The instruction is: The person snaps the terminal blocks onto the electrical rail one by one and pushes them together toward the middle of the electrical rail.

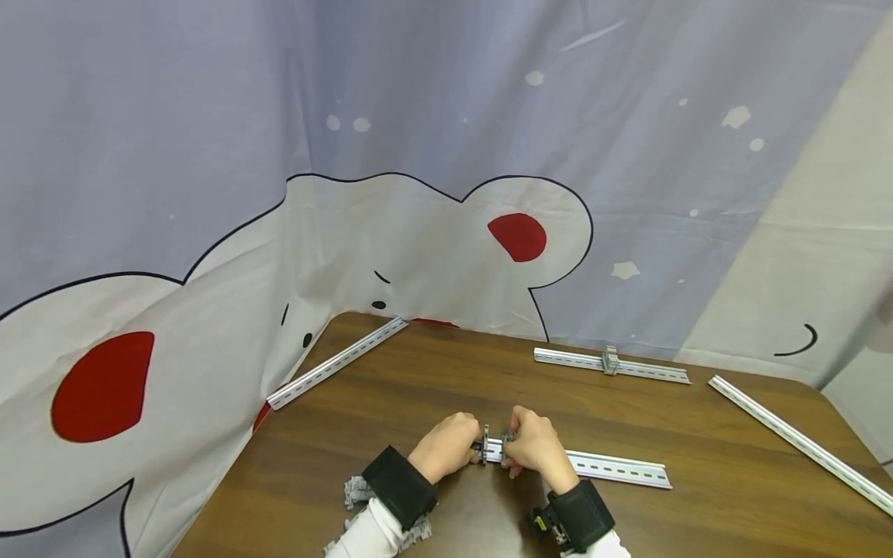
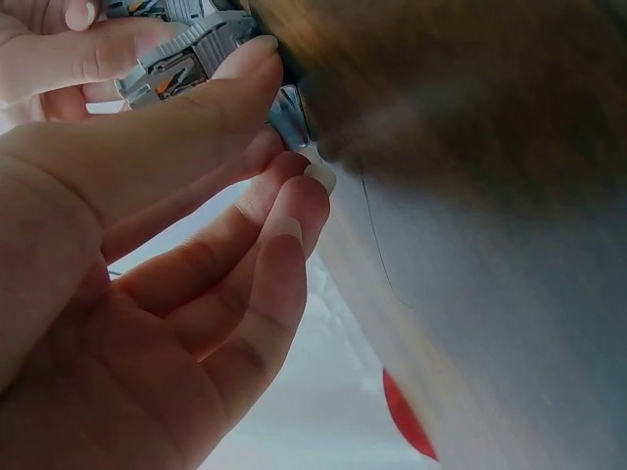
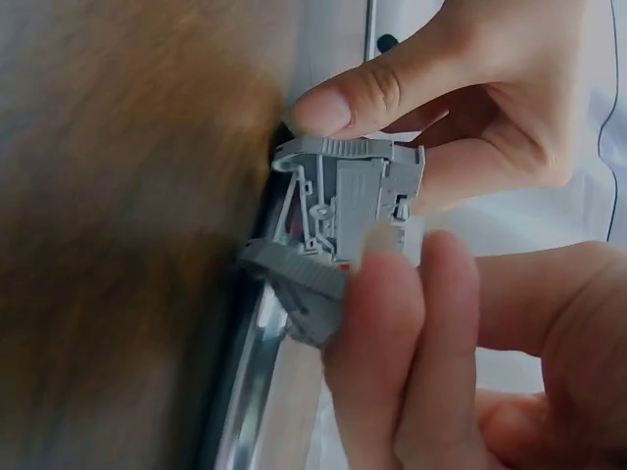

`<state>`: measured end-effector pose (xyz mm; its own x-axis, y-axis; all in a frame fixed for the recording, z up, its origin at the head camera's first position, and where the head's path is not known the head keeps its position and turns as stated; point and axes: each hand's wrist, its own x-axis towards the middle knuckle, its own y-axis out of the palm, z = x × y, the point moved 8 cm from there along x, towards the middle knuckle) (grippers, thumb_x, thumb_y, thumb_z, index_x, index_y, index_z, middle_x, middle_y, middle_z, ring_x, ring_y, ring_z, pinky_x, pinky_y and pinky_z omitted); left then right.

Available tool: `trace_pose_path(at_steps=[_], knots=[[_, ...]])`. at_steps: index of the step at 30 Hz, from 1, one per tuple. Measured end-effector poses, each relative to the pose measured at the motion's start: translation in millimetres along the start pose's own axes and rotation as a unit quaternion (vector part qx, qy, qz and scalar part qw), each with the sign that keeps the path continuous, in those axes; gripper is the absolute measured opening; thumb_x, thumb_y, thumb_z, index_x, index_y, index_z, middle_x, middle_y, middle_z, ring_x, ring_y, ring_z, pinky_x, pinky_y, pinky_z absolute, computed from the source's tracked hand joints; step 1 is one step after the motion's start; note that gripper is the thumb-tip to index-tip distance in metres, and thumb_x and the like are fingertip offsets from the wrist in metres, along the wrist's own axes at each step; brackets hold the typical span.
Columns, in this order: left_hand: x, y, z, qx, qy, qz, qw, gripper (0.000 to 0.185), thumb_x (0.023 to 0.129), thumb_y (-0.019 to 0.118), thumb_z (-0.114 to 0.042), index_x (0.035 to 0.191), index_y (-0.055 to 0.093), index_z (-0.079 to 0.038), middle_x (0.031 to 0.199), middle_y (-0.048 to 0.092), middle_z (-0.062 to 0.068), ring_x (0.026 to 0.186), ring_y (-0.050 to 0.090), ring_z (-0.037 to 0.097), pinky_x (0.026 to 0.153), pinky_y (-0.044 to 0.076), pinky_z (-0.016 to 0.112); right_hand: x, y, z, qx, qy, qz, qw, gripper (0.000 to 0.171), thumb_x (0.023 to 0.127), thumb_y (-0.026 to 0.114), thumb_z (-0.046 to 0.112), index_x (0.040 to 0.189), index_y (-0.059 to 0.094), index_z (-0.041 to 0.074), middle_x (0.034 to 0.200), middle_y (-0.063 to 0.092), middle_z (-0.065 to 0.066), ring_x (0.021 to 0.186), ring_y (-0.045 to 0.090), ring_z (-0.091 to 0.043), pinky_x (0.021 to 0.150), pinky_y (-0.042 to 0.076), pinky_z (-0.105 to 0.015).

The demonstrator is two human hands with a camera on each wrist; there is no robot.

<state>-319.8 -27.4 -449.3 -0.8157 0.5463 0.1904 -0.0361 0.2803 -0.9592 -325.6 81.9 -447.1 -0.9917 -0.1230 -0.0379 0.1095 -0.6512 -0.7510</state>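
Occupying the near middle of a brown wooden table (image 1: 446, 364), one slotted metal rail (image 1: 617, 468) is listed first, laid crosswise, its left part bracketed by two hands. First terminal block (image 3: 372, 201): grey, with ribbed edge, standing on the rail close to its left end. Second terminal block (image 3: 299, 294): grey, likewise ribbed, placed just to the right of the first and held at a slant to it over the rail; whether it is fully seated cannot be told. Left hand (image 1: 446, 446): curled around the rail's left end, the thumb laid against the first terminal block. Right hand (image 1: 533, 442): narrowed, the second terminal block being pinched between thumb and fingers. A black band (image 1: 401, 484) is worn on the left wrist and another (with a small device attached) on the right; the sleeves (image 1: 370, 533) are white. Grey pieces (image 1: 357, 490) are heaped beside and partly behind the left forearm. Three further rails are laid out well apart: a left rail (image 1: 338, 363), slanted; a far rail (image 1: 652, 372), bearing one grey block (image 1: 610, 360); a right rail (image 1: 802, 442), slanted. The table is backed by a printed cloth (image 1: 418, 77), patterned with white figures and red patches.
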Motion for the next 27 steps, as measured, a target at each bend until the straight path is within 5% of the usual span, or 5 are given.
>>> trace_pose_path(at_steps=[9,17,23,27], knots=[[-0.7,-1.8,-0.9,0.001,0.002,-0.005,1.0,0.02,0.067,0.085,-0.013,0.065,0.065,-0.013,0.072,0.062,-0.002,0.066,0.056,0.006,0.059,0.046,0.022,3.8,3.9,13.0,-0.074,-0.043,-0.032,0.996,0.02,0.061,0.062,-0.002,0.073,0.049,0.006,0.041,0.057,0.004,0.033,0.053,-0.006,0.065,0.049,-0.036],[-1.3,-0.5,11.9,-0.041,-0.039,0.008,0.9984,0.016,0.07,0.085,-0.015,0.079,0.073,-0.01,0.076,0.062,-0.002,0.064,0.051,0.003,0.056,0.042,0.02,9.3,9.1,11.2,-0.041,-0.04,-0.024,0.998,0.018,0.062,0.061,-0.002,0.075,0.051,0.006,0.042,0.058,0.003,0.034,0.055,-0.007,0.061,0.049,-0.035],[-1.2,4.3,12.0,-0.068,-0.031,0.037,0.9965,0.011,0.072,0.084,-0.014,0.078,0.075,-0.011,0.073,0.06,-0.004,0.06,0.042,0.002,0.054,0.038,0.02,5.3,8.7,6.6,-0.023,-0.034,-0.024,0.999,0.019,0.063,0.061,-0.005,0.076,0.051,0.005,0.043,0.059,0.002,0.035,0.056,-0.009,0.056,0.048,-0.031],[-3.7,-9.5,16.5,-0.076,-0.029,0.034,0.9961,0.01,0.075,0.082,-0.016,0.078,0.074,-0.01,0.074,0.065,-0.002,0.058,0.043,0.003,0.054,0.038,0.02,1.1,4.6,3.2,-0.003,-0.024,-0.033,0.999,0.021,0.062,0.061,-0.006,0.075,0.049,0.005,0.044,0.059,0.0,0.034,0.056,-0.009,0.049,0.046,-0.026]])
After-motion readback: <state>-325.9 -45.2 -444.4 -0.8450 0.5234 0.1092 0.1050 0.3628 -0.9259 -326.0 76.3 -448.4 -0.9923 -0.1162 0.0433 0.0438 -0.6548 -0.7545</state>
